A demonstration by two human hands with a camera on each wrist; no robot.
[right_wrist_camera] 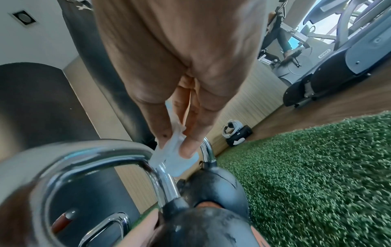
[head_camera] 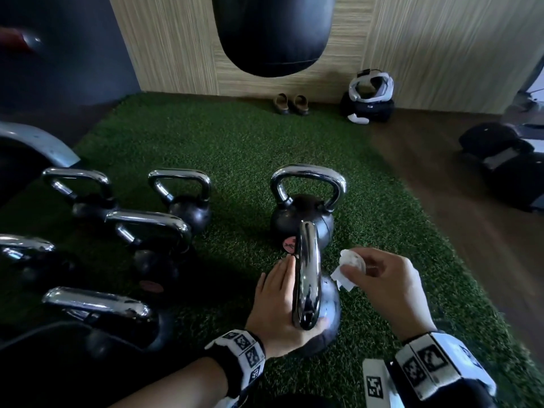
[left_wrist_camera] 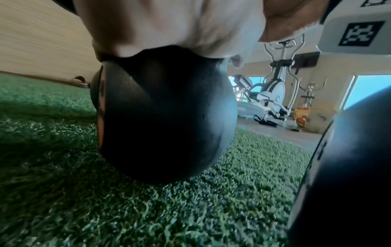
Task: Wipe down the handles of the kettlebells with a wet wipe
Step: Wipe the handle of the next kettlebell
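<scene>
Along the left edge of the green artificial-turf mat [head_camera: 235, 142], a cluster of black kettlebells [head_camera: 141, 237] stands in shadow, each a round matte ball under a polished chrome loop handle. Their bristly footing looks coarse and springy.

Nearer the middle of the mat is the kettlebell I am working on [head_camera: 326, 304], a dull black ball with a faintly pitted skin. My left hand [head_camera: 279, 304] lies against its left side, fingers straight and together along the chrome handle [head_camera: 306, 278], palm on the ball; the hand is flat and relaxed, not wrapped round anything. The handle is a thick, mirror-bright bar, seen edge-on from my head and as a wide rounded arch from my right wrist.

Just behind it stands another kettlebell [head_camera: 301, 219], its smooth chrome handle facing me square-on, a small pinkish round label low on its front.

To the right of the handle, my right hand [head_camera: 388, 284] pinches the wet wipe [head_camera: 347, 269] between thumb and fingertips. The wipe is white, thin and crumpled, its limp lower edge hanging beside the handle's top curve; whether it touches the metal I cannot tell.

Beyond the mat's right edge runs brown wood-plank flooring [head_camera: 471, 225].
</scene>
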